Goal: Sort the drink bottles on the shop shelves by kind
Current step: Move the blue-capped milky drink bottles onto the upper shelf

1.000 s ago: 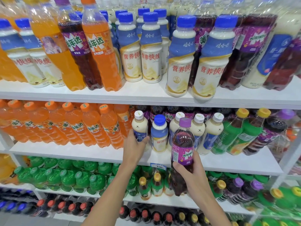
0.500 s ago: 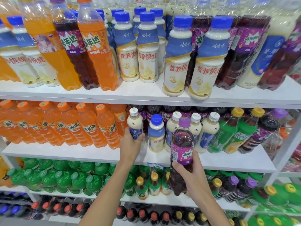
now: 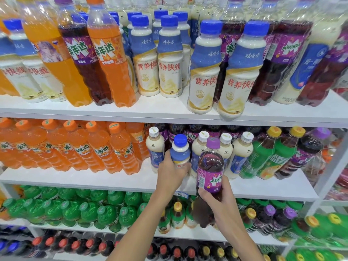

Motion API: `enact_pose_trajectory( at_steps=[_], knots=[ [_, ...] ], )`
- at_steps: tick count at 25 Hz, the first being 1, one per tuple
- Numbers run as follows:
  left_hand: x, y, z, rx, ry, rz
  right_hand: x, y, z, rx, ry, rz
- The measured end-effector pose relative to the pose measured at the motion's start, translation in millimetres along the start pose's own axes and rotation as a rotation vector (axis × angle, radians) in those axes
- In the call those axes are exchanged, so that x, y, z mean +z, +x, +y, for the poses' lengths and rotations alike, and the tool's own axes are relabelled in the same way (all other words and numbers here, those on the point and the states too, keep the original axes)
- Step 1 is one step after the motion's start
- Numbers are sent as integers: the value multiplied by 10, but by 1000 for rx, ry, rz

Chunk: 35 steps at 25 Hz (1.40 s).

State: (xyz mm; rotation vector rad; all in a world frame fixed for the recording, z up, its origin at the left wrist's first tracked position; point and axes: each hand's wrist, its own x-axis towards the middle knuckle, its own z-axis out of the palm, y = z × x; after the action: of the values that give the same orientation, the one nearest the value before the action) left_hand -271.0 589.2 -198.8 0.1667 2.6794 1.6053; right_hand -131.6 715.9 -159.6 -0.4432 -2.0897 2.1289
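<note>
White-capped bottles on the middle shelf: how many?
4 white-capped bottles. One stands left of the blue-capped bottle gripped by the left hand; three line up right of it, beyond the purple soda bottle the right hand holds. Others may hide behind.

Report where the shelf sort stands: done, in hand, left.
Done: the orange sodas fill one block on the middle shelf, and the green bottles below sit together. In hand: the left hand grips a blue-capped milk drink among white-capped bottles; the right hand holds a grape Mirinda bottle. Left: the top shelf mixes tall sodas with milk drinks, and a purple-capped bottle stands beside green-labelled ones at right.
</note>
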Motion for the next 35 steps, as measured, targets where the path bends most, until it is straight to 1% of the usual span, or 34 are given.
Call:
enact_pose_trajectory(
  at_steps=[4,9,13,16,20,24,30,35],
  knots=[
    [112,43,-113,-48,-118,12,-20,-6,-12,-9,-6,1],
    [44,-79,-202,-6,-162,26,-31,10,-27,-12,-14,7],
    [-174,-284,-206,-50,-240,14,34,73,-43,-9,1,-1],
    [-394,-378,-122,-66,-334,-31,136,123,-67,-22,7,-22],
    [-718,-452,121,-55,-474,-48,300,177,-98,-58,-26,-48],
    [-1002,-483,239,-26,-540,-55,484,226,-169,-79,-41,-58],
    [-1287,-492,266,54,-556,-68,848,477,-184,-152,-128,30],
    [-1369,-476,214,47,-536,-72,1014,763,-71,-159,-149,77]
  ],
)
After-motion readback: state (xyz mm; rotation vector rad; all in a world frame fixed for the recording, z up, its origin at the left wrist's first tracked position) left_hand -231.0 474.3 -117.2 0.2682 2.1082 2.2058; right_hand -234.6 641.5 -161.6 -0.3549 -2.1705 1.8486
